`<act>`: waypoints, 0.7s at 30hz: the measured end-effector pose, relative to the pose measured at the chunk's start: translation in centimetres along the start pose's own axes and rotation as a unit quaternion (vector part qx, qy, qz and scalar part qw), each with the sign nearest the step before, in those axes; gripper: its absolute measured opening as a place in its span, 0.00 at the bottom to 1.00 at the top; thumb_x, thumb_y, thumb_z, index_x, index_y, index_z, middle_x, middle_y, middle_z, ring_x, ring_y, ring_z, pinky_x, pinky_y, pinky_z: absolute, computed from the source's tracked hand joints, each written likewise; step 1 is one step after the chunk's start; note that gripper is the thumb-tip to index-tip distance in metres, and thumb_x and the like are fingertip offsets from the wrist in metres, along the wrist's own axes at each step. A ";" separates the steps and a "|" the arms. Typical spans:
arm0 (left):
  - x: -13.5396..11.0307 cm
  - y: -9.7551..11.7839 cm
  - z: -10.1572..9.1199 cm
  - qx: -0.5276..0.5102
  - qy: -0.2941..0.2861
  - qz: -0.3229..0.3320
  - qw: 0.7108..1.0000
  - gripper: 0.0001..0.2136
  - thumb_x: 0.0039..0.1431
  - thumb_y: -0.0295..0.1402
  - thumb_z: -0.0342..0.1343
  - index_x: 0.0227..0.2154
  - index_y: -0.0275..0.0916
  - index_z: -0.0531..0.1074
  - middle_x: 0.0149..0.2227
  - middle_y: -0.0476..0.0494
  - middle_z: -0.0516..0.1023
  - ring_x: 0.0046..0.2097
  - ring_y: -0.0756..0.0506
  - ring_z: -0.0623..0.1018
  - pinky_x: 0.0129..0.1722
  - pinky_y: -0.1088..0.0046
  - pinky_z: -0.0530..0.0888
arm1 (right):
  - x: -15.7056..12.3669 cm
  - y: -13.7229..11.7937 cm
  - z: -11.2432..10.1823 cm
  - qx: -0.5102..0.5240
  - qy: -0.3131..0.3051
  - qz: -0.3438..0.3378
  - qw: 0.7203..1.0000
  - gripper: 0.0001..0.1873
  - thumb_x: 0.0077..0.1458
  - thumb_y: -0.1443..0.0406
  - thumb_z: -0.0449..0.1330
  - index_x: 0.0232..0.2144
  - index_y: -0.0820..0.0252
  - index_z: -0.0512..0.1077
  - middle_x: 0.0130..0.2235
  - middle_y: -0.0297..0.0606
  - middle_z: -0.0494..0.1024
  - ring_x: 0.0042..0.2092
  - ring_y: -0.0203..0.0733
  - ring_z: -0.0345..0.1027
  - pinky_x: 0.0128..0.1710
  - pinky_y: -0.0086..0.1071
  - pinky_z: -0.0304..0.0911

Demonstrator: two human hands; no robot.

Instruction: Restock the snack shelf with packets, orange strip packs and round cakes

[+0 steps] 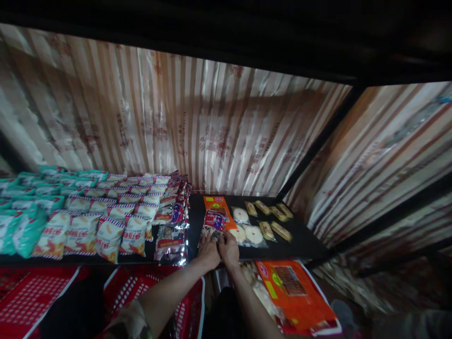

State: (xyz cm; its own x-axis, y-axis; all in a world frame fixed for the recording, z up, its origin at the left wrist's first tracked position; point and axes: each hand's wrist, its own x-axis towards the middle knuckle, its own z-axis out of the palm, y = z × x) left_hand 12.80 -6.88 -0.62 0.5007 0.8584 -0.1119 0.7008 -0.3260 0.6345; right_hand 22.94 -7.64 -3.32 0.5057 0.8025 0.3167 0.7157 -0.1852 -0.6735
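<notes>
Left hand (208,250) and right hand (229,248) rest side by side on a red snack packet (215,220) at the shelf's (303,240) front edge. Their fingers lie over its near end; whether they pinch it I cannot tell

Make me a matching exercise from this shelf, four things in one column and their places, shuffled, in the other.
Things:
1. teal packets
2. round cakes
3. red baskets
4. red pack

Places:
A. below the shelf, on the left
B. at the fingertips of the left hand and right hand
C. far left on the shelf
D. between the red pack and the yellow bars

Pairs: 1-C, 2-D, 3-A, 4-B
</notes>
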 end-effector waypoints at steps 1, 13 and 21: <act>-0.2 0.0 0.2 0.008 -0.006 -0.008 1.000 0.27 0.52 0.29 0.43 0.57 0.28 0.56 0.63 0.36 0.50 0.64 0.38 0.49 0.62 0.58 0.47 | 0.0 0.0 0.1 -0.001 0.001 0.000 1.000 0.19 0.50 0.63 0.47 0.38 0.65 0.73 0.39 0.48 0.76 0.43 0.46 0.68 0.46 0.35 0.61; -2.9 0.1 0.4 0.028 -0.009 -0.017 0.999 0.32 0.48 0.27 0.46 0.59 0.26 0.52 0.63 0.34 0.50 0.64 0.40 0.48 0.62 0.63 0.45 | -1.0 -0.3 -0.2 0.137 -0.011 0.082 0.987 0.22 0.44 0.61 0.54 0.44 0.62 0.70 0.33 0.40 0.78 0.35 0.44 0.72 0.36 0.33 0.65; -5.2 0.4 -0.2 -0.003 0.001 -0.015 1.000 0.33 0.48 0.29 0.46 0.59 0.26 0.50 0.62 0.33 0.52 0.63 0.40 0.51 0.62 0.63 0.48 | -2.7 -1.4 -0.6 0.333 -0.054 0.198 0.920 0.27 0.36 0.58 0.60 0.43 0.63 0.69 0.29 0.36 0.78 0.30 0.42 0.72 0.30 0.31 0.66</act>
State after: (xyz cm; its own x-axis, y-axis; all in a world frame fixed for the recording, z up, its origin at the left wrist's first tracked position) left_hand 10.39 -11.41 0.37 0.4790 0.8683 -0.1290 0.7120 -0.2983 0.6357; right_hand 20.90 -9.87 -2.87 0.5869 0.8051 -0.0856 0.0142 -0.1159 -0.9932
